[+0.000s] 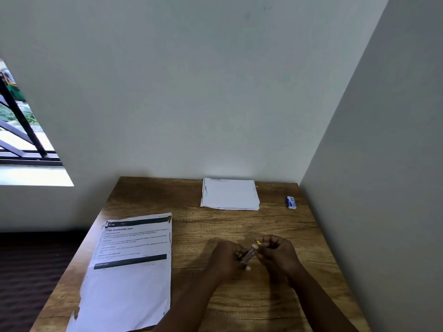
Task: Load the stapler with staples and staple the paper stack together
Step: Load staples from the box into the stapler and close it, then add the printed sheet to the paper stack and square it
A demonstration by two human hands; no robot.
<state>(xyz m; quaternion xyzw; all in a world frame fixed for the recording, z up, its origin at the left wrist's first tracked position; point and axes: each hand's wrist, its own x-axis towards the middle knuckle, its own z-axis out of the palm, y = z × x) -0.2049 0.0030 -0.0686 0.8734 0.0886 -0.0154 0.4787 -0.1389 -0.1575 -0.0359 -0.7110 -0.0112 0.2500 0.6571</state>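
Here both hands, left (224, 258) and right (279, 254), grip a small metallic stapler (249, 254) above the wood-grain table (239, 226).

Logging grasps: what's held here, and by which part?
Stapler: left hand grips its near end, right hand pinches the far yellow end.

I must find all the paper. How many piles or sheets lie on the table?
2: a printed sheet near the left edge, and a white stack at the far edge.
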